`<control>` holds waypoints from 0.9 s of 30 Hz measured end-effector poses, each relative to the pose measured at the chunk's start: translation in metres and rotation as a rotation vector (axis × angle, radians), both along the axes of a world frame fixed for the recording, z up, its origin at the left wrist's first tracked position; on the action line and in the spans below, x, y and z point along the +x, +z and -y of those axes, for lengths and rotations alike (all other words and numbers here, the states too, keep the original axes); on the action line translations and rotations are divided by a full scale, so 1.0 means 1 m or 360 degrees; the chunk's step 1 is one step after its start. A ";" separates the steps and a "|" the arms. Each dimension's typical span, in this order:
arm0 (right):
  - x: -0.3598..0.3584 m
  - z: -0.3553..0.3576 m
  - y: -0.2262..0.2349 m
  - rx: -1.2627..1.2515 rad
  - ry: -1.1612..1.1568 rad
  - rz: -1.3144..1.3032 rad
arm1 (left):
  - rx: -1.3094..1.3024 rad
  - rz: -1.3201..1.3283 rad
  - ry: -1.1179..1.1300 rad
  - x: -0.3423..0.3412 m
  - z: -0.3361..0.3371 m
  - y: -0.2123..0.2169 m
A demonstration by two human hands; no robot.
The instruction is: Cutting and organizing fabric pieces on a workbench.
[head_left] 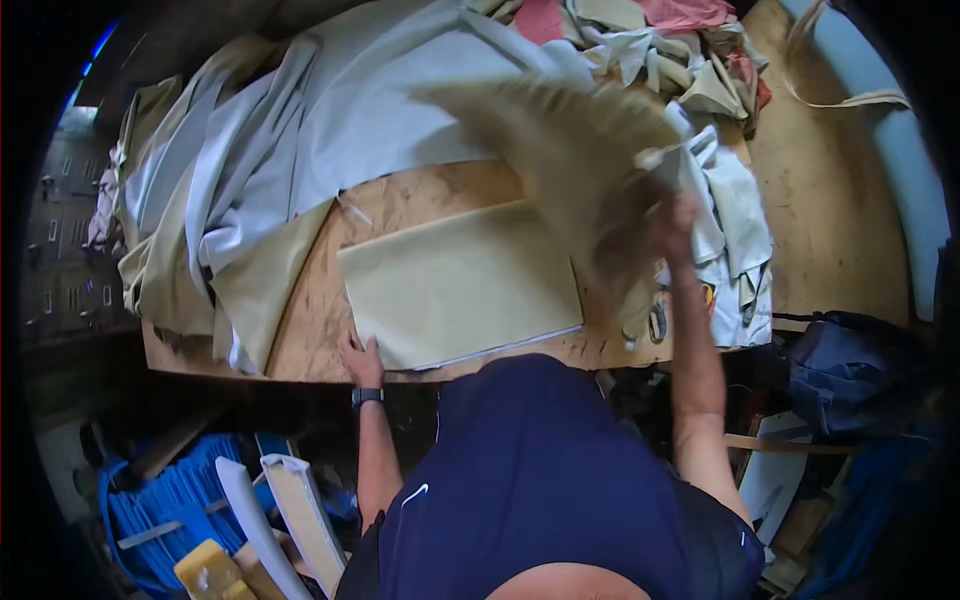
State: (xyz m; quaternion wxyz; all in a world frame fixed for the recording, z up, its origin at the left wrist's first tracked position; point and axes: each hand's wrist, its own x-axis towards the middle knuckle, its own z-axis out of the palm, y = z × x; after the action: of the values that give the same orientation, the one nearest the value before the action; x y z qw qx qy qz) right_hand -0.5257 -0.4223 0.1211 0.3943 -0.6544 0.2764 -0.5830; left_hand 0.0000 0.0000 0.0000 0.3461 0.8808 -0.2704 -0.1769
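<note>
The beige panel lies on the wooden table, its near-left corner at the left hand, fingers spread; the right hand clasps a blurred brown cloth hiding the panel's far-right corner. Pale sheeting drapes beyond.

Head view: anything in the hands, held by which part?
Right hand holds a blurred brown flexible sheet by its right side. Left hand: at the near left corner of the beige rectangular panel; grip unclear.

Beige rectangular fabric panel laid flat near front edge of surface; blurred tan sheet held raised over panel's far-right corner.
</note>
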 end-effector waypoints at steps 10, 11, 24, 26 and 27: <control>0.056 -0.063 0.228 -0.1513 -0.1018 -0.1196 | -0.0270 -0.0749 0.0254 0.023 0.000 0.020; 0.055 -0.061 0.200 -0.1441 -0.0939 -0.1258 | -0.0136 -0.0778 0.0261 0.029 -0.009 0.022; 0.152 -0.185 0.043 -0.0050 -0.0025 -0.1187 | -0.0363 -0.0412 0.0218 0.004 0.002 0.010; 0.184 -0.192 0.051 0.0017 0.0069 -0.1100 | -0.0011 0.0554 -0.0266 -0.056 0.039 0.077; 0.201 -0.196 0.070 0.0049 0.0237 -0.1072 | -0.0011 0.0553 -0.0280 -0.078 0.050 0.095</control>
State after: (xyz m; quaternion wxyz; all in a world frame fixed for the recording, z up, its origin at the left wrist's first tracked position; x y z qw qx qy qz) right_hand -0.3245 -0.2262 0.1915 0.3324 -0.8224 0.3513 -0.2996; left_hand -0.0781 -0.0505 0.0949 0.2805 0.8699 -0.4026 -0.0507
